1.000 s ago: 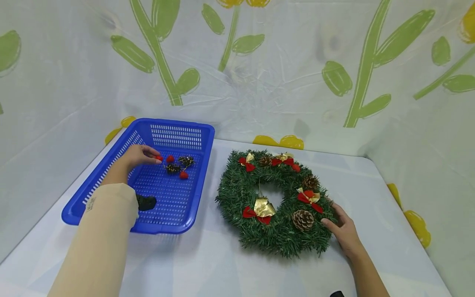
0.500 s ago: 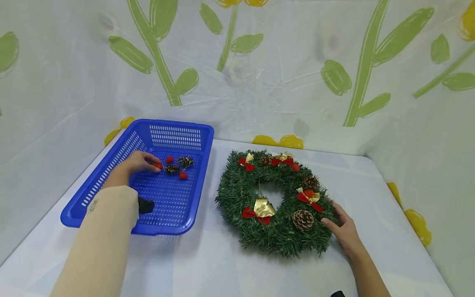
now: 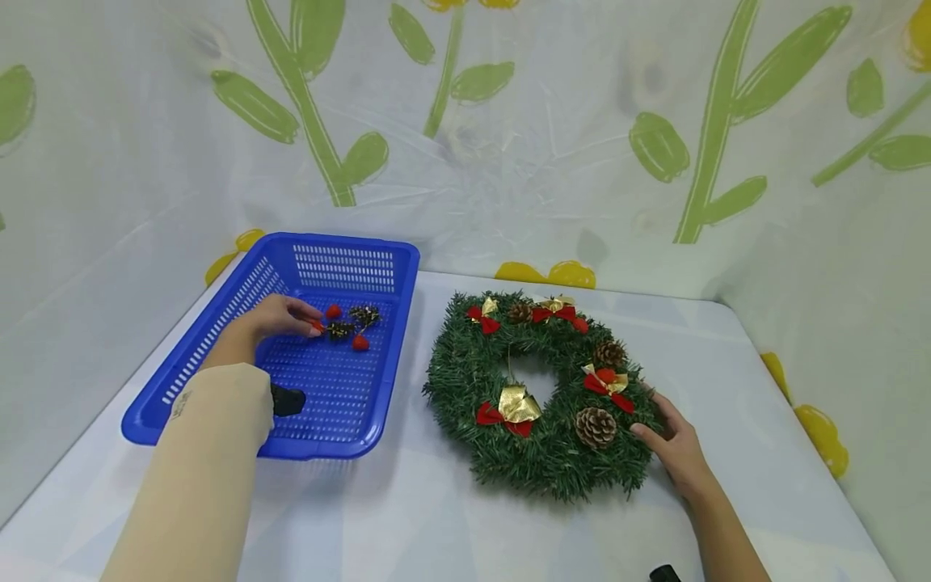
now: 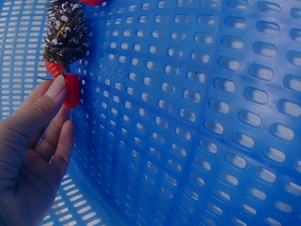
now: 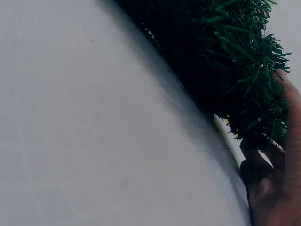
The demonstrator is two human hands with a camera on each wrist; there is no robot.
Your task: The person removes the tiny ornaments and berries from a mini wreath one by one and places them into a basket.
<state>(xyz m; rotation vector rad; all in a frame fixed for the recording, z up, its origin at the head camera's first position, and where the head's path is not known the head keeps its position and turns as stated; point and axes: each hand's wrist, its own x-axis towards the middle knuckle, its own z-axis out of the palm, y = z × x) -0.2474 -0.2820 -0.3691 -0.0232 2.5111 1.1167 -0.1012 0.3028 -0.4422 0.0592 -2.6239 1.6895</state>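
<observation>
Where the left hand (image 3: 275, 317) is: inside the blue basket (image 3: 320, 396), on the left of the table (image 3: 407, 517).
Left fingers: thumb and finger pinch a small red piece (image 4: 72, 92); the others bend loosely.
Left wrist view: the red piece is right by a dark pine cone (image 4: 66, 35) with white specks; the head view shows just a dab of red, and the thumb hides some.
Right hand (image 3: 676, 449): holds the wreath (image 3: 541, 461) by its right edge, thumb on top.
Right wrist view: shows fingers tucked under that edge, which the head view hides.
Wreath: lies right of the basket, with shiny bows (image 3: 518, 404) and brown pine cones (image 3: 596, 428).
Also in the basket: red balls (image 3: 360, 343).
In the way: a cream sleeve (image 3: 196, 461) and a black thing (image 3: 288, 400) cover the basket's near left part.
Far side: a pale wall (image 3: 538, 145) with green leaves (image 3: 254, 105).
</observation>
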